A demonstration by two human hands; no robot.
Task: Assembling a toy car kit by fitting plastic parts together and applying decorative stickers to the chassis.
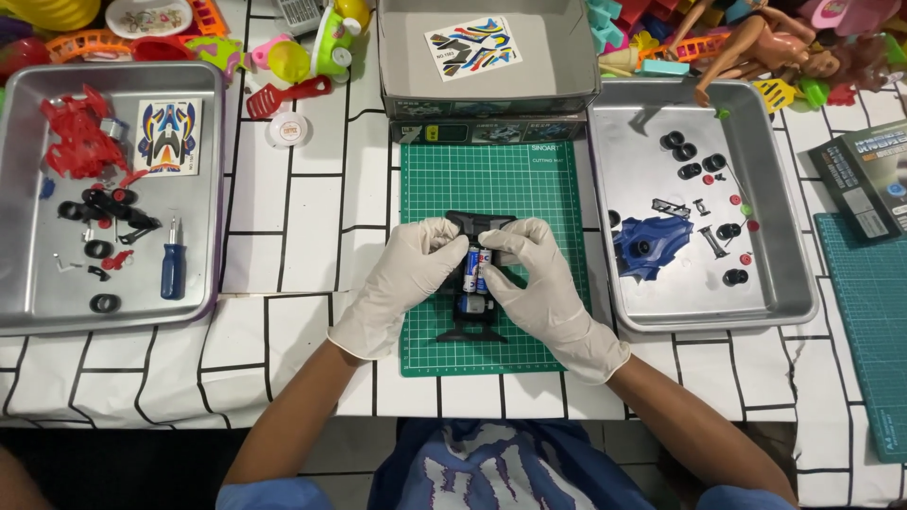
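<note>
Head view, gloved left hand (402, 283) and right hand (543, 288), fingers clamped on black toy chassis (470, 326), mostly hidden.

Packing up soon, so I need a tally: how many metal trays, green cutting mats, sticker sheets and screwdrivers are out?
Silver metal trays: 2
Green gridded cutting mats: 2
Colourful sticker sheets: 2
Blue-handled screwdriver: 1
Total: 7

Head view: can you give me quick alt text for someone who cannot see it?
Two gloved hands, left hand and right hand, hold a black toy car frame with batteries on a green cutting mat. Metal trays sit either side: the left tray holds red parts and a screwdriver, the right tray a blue car shell and wheels.
</note>
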